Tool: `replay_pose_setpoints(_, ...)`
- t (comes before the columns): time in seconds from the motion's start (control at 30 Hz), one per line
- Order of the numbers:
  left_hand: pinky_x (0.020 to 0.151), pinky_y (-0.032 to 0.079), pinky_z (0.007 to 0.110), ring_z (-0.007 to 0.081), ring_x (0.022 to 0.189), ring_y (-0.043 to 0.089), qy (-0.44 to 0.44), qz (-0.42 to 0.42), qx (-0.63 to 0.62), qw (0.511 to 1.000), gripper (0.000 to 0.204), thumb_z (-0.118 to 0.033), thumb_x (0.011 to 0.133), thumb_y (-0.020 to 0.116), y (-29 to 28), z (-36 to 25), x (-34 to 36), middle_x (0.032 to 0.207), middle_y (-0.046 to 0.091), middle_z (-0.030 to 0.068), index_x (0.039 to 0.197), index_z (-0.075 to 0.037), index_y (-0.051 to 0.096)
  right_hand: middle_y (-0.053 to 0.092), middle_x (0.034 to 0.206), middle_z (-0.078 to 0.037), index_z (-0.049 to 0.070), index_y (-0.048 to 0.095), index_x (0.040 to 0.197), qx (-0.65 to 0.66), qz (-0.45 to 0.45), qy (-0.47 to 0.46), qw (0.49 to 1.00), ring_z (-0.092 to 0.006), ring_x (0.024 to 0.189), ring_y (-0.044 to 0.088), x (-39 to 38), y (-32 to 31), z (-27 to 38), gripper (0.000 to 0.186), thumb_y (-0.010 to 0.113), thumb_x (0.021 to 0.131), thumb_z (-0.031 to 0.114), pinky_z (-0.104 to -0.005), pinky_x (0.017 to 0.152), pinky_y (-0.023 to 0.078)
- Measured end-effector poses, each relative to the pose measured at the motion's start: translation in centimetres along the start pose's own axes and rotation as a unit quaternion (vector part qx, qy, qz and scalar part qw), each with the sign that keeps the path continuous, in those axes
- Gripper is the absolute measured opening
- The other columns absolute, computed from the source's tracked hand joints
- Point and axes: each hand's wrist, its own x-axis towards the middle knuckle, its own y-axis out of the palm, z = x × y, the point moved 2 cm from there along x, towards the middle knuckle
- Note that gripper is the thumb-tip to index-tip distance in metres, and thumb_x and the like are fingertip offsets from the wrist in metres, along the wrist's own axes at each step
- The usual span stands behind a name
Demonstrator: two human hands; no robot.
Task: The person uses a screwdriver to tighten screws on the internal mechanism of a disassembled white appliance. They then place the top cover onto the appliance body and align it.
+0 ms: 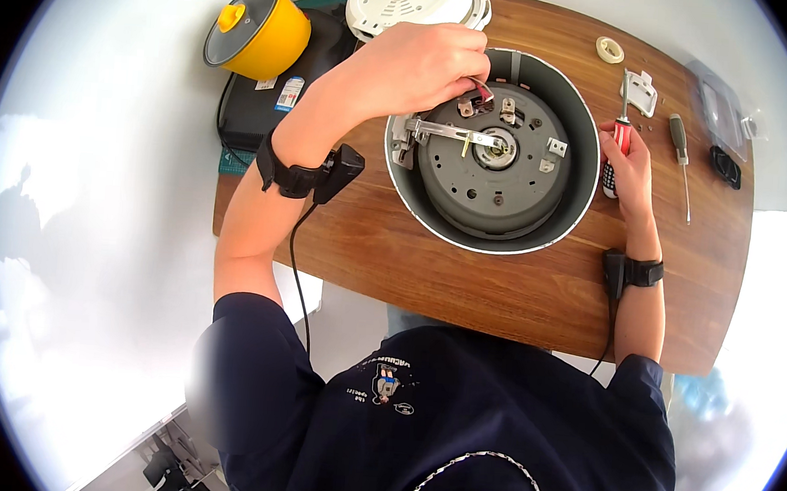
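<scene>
**Bright, even light; heavy fisheye bend**

Strong daylight-like light overall, floor on both sides washed out near white. Soft dark shadow on the pale floor at left. Mild sheen on the wooden table (500, 280) and on the grey metal rim of the opened cooker body (496, 152). Centre sharp: left hand (420, 65), right hand (625, 166), screws and brackets crisp. Table edges curved toward the rim. Black vignette at corners. Lower edge and far right smeared, out of focus.

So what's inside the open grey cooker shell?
Inside the cooker shell: a round grey plate with a metal bracket and small clips. The left hand covers the wiring at the top edge.
</scene>
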Motion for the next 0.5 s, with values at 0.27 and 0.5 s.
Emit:
replay_pose_setpoints(0.27,0.061,0.047,0.03,0.0156,0.069,0.06,-0.065,-0.056,-0.125,0.989,0.002,-0.005,0.092,0.072,0.0,-0.1,-0.7,0.087,0.066,0.0016,0.093,-0.005,0.072,0.061,0.073,-0.002,0.001,0.061,0.115,-0.002,0.006,-0.011,1.0,-0.0106,0.062,0.061,0.1,0.1,0.1,0.024,0.067,0.102,0.021,-0.0264,0.058,0.05)
replay_pose_setpoints(0.5,0.062,0.045,0.029,0.0137,0.068,0.059,-0.031,-0.069,-0.161,0.984,0.004,-0.003,0.091,0.073,0.5,0.0,-0.5,0.081,0.066,0.0016,0.092,-0.006,0.075,0.061,0.073,-0.002,0.002,0.062,0.114,-0.014,-0.001,-0.016,1.0,-0.0102,0.062,0.06,-0.1,0.3,0.5,0.023,0.067,0.101,0.02,-0.0263,0.058,0.05)
